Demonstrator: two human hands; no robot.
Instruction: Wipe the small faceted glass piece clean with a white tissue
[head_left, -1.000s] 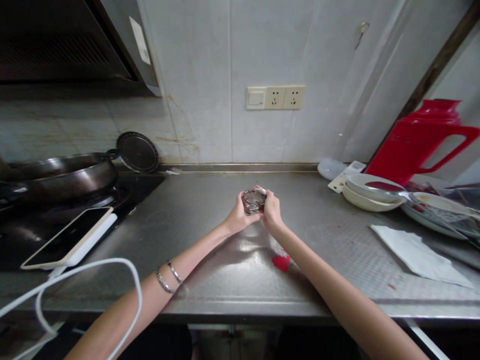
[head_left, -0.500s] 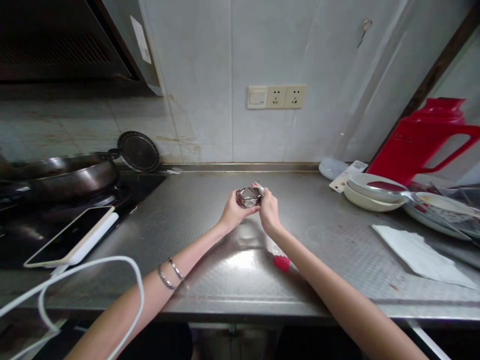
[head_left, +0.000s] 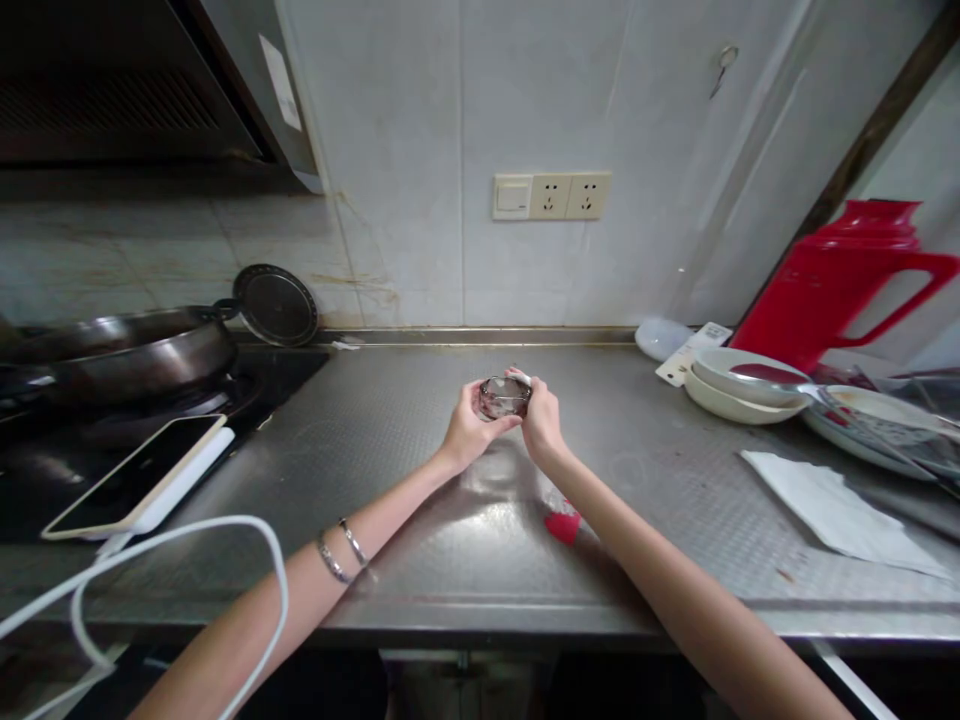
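Above the middle of the steel counter, both hands hold a small round shiny metal dish (head_left: 504, 398), tilted so its mirror-like inner face shows. My left hand (head_left: 471, 425) is closed round its left side, thumb along the lower edge. My right hand (head_left: 541, 415) closes on the right rim, with a small white piece (head_left: 517, 374), tissue-like, at its fingertips. The fingers behind the dish are hidden. Under my right forearm lies a thing with a red end (head_left: 562, 526); the arm covers the rest of it.
At left are a phone (head_left: 135, 480) with a white cable (head_left: 247, 522), a stove and a steel pan (head_left: 161, 350). To the right stand a red thermos jug (head_left: 832, 280), stacked bowls (head_left: 742, 400), and plates; a white paper towel (head_left: 840, 515) lies in front.
The metal dish has turned slightly in my hands and shows more of its inner face. My right hand has shifted a little to the right along its rim.
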